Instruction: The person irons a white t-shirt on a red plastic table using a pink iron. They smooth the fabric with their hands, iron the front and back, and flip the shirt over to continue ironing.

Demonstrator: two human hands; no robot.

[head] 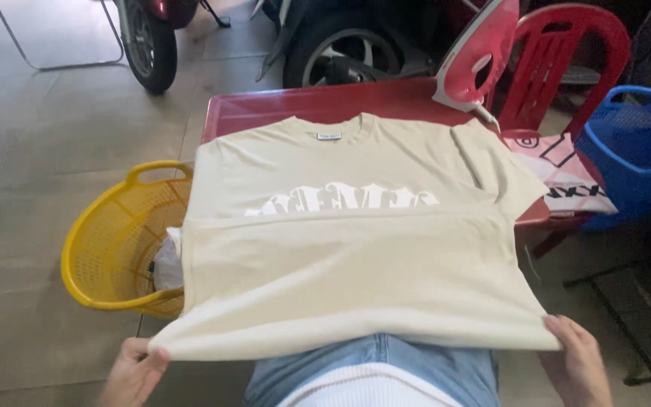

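Round yellow plastic laundry basket holding probably white cloth, red-and-white steam iron standing upright, red plastic chair, blue plastic basket, dark motorbike wheel

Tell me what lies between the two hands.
In the head view, the beige T-shirt's folded bottom edge spans from left hand to right hand, above the person's blue jeans.

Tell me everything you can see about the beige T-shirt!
The beige T-shirt looks like soft cotton. It has a round ribbed collar with a small white label inside, short sleeves, and big white lettering across the chest. It lies spread out flat on a red table, collar pointing away, with its lower part folded up over the print. The left hand pinches one near corner and the right hand holds the other. Its left side hangs over a yellow basket.
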